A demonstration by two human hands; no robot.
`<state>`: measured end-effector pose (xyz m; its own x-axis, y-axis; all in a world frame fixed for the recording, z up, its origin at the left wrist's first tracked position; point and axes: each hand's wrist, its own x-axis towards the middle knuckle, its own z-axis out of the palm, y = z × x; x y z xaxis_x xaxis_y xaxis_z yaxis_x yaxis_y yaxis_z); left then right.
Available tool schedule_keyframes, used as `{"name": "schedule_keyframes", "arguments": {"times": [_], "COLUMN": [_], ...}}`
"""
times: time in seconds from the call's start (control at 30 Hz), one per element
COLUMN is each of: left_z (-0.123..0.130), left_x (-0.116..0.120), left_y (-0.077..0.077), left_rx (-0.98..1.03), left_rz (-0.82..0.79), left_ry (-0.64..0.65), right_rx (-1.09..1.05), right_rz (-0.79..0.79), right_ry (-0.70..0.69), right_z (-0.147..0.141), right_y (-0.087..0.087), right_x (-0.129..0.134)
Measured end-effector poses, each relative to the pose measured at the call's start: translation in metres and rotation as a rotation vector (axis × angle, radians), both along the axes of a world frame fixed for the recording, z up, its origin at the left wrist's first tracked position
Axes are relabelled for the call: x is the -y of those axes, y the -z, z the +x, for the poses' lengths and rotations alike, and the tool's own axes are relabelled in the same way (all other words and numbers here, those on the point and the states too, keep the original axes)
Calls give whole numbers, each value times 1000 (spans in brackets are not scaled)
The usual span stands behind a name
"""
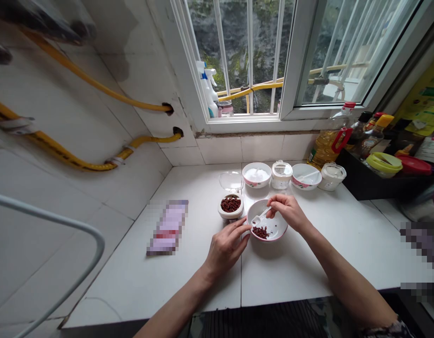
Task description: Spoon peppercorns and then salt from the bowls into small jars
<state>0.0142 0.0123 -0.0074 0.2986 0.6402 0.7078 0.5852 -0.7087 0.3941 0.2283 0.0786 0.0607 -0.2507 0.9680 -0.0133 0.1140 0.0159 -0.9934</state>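
Observation:
My right hand (288,212) is closed in a pinch on the handle of a small white spoon (258,218), whose scoop is down inside a white bowl (278,229) with a pink rim. Dark reddish-brown peppercorns (261,232) lie at the bottom of that bowl, toward its near left side. My left hand (228,248) holds the bowl by its left edge, fingertips at the rim. Just beyond the left hand stands a white seasoning jar (231,215) full of the same peppercorns (230,203), its clear lid (231,180) tipped back.
Along the back stand a bowl of white powder (257,175), a lidded jar (282,175), a bowl with a white spoon (306,183) and another jar (331,177). An oil bottle (326,145) stands behind. A purple packet (168,227) lies left; a black rack (365,180) stands right.

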Motion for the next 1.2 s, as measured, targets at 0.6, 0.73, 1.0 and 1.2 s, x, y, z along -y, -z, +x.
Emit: {"name": "schedule_keyframes", "arguments": {"times": [0.6,0.73,1.0,1.2], "left_z": [0,0,-1,0], "left_x": [0,0,0,0], "left_y": [1,0,-1,1], "left_rx": [-17,-10,-8,-4], "left_rz": [2,4,-2,9], "left_ry": [-9,-2,11,5], "right_rx": [401,446,66,-66], "right_rz": [332,396,23,-68], "right_ry": [31,-26,-32,-22], "right_z": [-3,-10,-4,-2], "right_y": [6,7,1,0], "right_x": [2,8,6,1]}}
